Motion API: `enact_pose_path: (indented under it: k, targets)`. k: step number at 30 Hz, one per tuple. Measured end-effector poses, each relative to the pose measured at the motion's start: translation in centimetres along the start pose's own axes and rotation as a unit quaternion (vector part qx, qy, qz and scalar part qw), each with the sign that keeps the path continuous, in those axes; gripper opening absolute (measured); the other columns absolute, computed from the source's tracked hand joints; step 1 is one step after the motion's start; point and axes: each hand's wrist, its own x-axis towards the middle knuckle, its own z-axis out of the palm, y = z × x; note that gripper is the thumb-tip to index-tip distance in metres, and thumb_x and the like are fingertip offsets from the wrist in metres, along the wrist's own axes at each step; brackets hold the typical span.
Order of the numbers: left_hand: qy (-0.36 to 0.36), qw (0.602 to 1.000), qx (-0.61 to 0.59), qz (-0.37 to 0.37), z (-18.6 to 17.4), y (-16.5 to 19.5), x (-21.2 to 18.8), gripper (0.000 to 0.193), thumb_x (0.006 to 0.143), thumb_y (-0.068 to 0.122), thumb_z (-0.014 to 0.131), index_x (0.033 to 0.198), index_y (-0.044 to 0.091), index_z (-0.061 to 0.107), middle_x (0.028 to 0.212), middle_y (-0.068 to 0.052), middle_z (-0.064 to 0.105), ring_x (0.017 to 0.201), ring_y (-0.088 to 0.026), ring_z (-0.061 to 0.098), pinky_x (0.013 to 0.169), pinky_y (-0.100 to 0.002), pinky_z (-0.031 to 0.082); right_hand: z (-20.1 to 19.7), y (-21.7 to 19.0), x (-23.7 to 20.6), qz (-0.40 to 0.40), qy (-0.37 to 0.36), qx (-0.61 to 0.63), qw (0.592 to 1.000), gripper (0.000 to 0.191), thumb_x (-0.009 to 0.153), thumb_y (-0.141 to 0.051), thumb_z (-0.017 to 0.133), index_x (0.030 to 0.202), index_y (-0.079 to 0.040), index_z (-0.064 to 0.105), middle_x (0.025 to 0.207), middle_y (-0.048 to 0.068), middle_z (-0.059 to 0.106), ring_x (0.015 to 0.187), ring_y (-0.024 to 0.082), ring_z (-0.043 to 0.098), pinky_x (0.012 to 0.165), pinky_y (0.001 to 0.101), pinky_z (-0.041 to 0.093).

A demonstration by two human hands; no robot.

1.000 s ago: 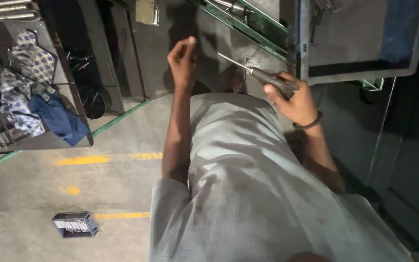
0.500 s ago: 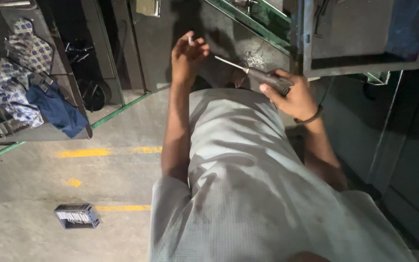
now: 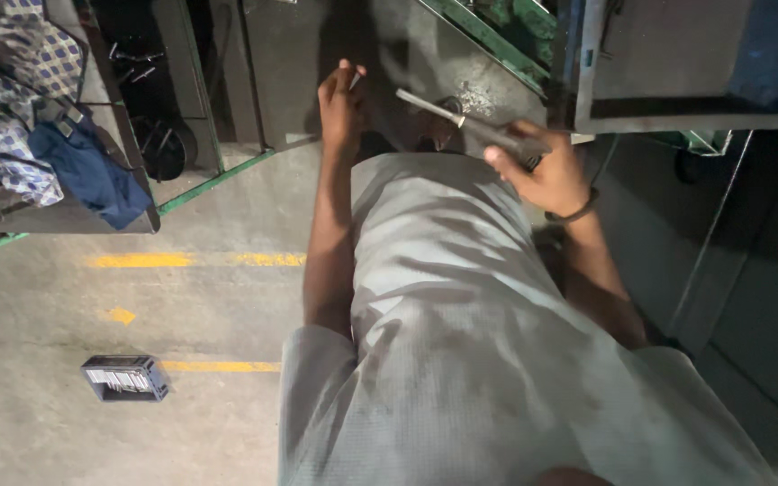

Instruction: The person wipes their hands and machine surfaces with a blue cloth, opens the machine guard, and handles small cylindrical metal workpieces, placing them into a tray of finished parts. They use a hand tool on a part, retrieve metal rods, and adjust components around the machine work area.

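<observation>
One view only, worn on the head, looking steeply down the person's own torso. Close on both outstretched arms, it faces the concrete floor [image 3: 92, 432] below and the dark metal cabinet [image 3: 677, 63] ahead.

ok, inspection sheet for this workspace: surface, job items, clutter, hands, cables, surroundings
Surface: grey concrete floor with yellow painted lines.
Job's things: screwdriver, dark handle, metal shaft pointing left.
Clutter: small dark box on the floor; patterned and blue cloths on a shelf at left.
Hands: right hand grips the screwdriver handle, band on the wrist; left hand raised, pinching something too small to identify.
Cables: nothing seen.
Surroundings: dark metal cabinet upper right, green-painted frame beside it.
</observation>
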Motion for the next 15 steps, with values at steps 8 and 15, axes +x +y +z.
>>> enact_pose_path:
  k: [8,15]
  targets:
    - [-0.083,0.996,-0.027,0.009,-0.9,1.0,-1.5,0.024,0.103,0.024,0.06,0.121,0.01,0.067,0.082,0.002,0.058,0.056,-0.005,0.044,0.042,-0.025,0.035,-1.2,1.2,0.4,0.045,-0.044,0.15,0.987,0.018,0.102,-0.019,0.073,0.1,-0.003,0.065,0.074,-0.001,0.063,0.062,0.005,0.058,0.056,0.0236,0.046]
    - [-0.219,0.88,0.318,0.277,-2.9,3.7,-2.0,0.027,0.093,-0.003,0.067,0.118,0.001,0.073,0.115,-0.013,0.076,0.1,-0.023,0.073,0.084,-0.034,0.061,-3.9,2.2,0.2,0.081,0.0,0.091,0.993,0.021,0.101,-0.018,0.075,0.097,-0.001,0.064,0.072,0.001,0.064,0.059,0.007,0.058,0.053,0.0253,0.045]
